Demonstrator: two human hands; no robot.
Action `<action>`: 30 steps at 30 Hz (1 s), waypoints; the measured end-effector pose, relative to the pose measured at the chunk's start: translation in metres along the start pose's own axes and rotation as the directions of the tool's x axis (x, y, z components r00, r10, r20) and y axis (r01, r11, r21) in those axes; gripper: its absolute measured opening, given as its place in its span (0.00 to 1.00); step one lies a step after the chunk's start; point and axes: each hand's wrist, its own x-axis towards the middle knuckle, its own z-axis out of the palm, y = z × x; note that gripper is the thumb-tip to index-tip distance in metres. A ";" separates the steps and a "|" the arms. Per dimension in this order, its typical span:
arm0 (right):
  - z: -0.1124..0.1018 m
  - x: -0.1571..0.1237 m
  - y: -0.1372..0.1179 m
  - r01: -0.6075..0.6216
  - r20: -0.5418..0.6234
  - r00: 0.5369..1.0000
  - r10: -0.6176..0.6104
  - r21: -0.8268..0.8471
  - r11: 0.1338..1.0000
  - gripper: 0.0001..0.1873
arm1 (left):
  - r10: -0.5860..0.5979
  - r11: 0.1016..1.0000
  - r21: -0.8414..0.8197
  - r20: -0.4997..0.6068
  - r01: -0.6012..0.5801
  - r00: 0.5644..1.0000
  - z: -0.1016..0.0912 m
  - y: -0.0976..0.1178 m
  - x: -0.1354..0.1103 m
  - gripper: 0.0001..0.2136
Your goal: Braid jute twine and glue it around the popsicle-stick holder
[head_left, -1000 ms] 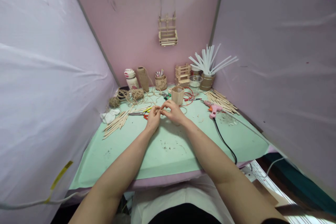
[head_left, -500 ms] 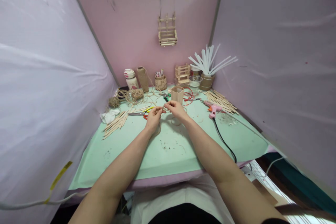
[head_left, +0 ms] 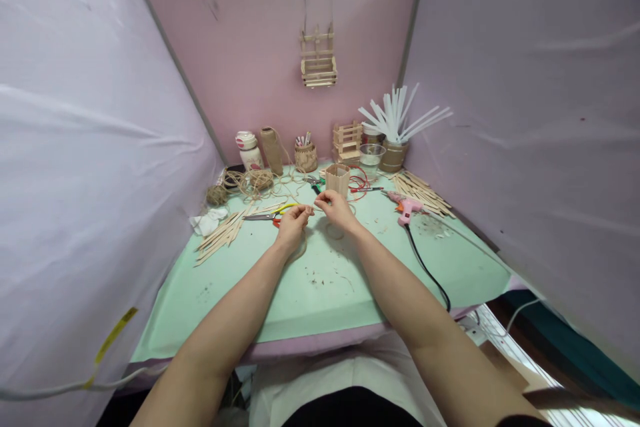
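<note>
both forearms stretched toward worktop (head_left: 320, 293) centre, left hand (head_left: 291, 221) and right hand (head_left: 339, 207) fingertips pinching jute twine (head_left: 314, 208) between them.

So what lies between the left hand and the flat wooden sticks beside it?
Metal scissors with yellow and red handles, between the left hand and wooden sticks; head view shows it.

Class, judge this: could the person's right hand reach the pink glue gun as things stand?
Probably yes: the glue gun lies just right of the right hand, bare table between, though that hand pinches twine.
</note>
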 end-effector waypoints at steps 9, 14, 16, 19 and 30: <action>0.003 0.000 0.011 -0.145 -0.128 0.983 0.133 -0.087 0.986 0.06 | -0.029 0.998 0.051 0.025 0.028 0.999 -0.002 -0.006 0.001 0.13; 0.004 -0.001 0.014 -0.193 -0.127 0.976 0.174 -0.158 0.968 0.06 | -0.050 0.997 0.062 0.036 0.048 0.998 0.000 -0.004 -0.001 0.14; 0.005 -0.002 0.014 -0.220 -0.121 0.972 0.199 -0.192 0.956 0.06 | -0.056 0.996 0.067 0.038 0.053 0.998 0.001 -0.002 -0.002 0.14; 0.006 -0.003 0.012 -0.224 -0.123 0.972 0.200 -0.234 0.946 0.04 | -0.047 0.997 0.056 0.020 0.045 0.999 0.002 -0.001 -0.003 0.14; 0.014 -0.016 -0.018 0.139 -0.006 0.989 -0.146 -0.265 0.954 0.09 | 0.024 0.998 0.066 -0.150 -0.015 0.988 -0.005 -0.012 0.005 0.08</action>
